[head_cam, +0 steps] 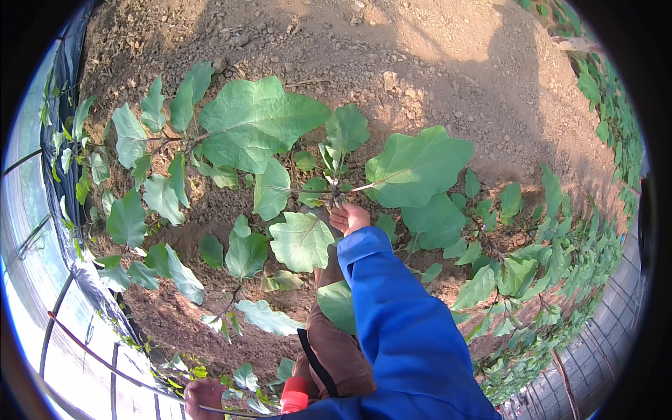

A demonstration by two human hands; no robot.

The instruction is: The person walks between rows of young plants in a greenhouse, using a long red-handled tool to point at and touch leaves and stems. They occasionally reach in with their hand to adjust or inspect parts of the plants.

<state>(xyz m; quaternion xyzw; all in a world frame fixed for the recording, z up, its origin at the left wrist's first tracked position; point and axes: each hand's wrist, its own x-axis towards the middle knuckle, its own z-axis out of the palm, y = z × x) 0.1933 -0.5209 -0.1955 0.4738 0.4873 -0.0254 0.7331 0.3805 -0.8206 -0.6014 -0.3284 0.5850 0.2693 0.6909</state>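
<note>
My right hand [350, 218], in a blue sleeve [404, 310], pinches the central stem of a young eggplant plant [334, 185] near its crown. What lies between the fingertips is too small to tell. Broad lobed leaves [420, 168] spread from this stem to both sides. At the bottom left, my left hand [203, 398] is closed around a long thin rod [126, 376], which reaches up and left to a reddish tip. A red object [294, 395], partly cut off, is beside my brown trouser leg [336, 357].
More eggplant plants [239, 294] grow at the left and in a dense row [530, 273] at the right. Dry crumbly soil [367, 63] stretches ahead. Black plastic sheeting [68, 105] and a translucent film wall with dark bars [31, 210] border the left.
</note>
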